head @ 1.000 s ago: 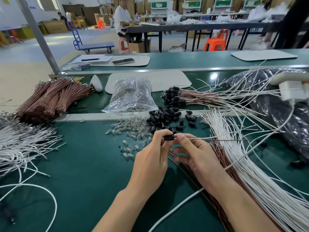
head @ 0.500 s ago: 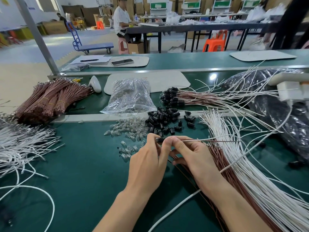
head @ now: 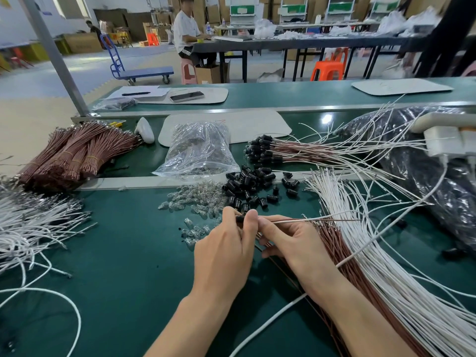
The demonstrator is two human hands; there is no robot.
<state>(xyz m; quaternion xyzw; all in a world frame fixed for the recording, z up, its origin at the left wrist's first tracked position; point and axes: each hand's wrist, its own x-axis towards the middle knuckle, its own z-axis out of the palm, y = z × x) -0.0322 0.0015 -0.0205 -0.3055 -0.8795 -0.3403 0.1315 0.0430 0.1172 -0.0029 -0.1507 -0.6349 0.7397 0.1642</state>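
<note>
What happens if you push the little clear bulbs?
The clear bulbs look small and rounded, so they would probably roll and scatter. They seem to be thin glass, so likely fragile. Each probably weighs very little.

This is a factory assembly hall for small wiring work. The long green worktop (head: 123, 253) carries tied bundles of brown wires (head: 69, 155) on the left, white wires (head: 386, 266) on the right, and loose black sockets (head: 252, 184) beside tiny clear bulbs (head: 195, 199). Far back are a blue platform trolley (head: 144, 73), cardboard boxes (head: 82, 42), an orange plastic stool (head: 327, 70) and a seated person (head: 188, 34) at another long table (head: 309, 43).
</note>
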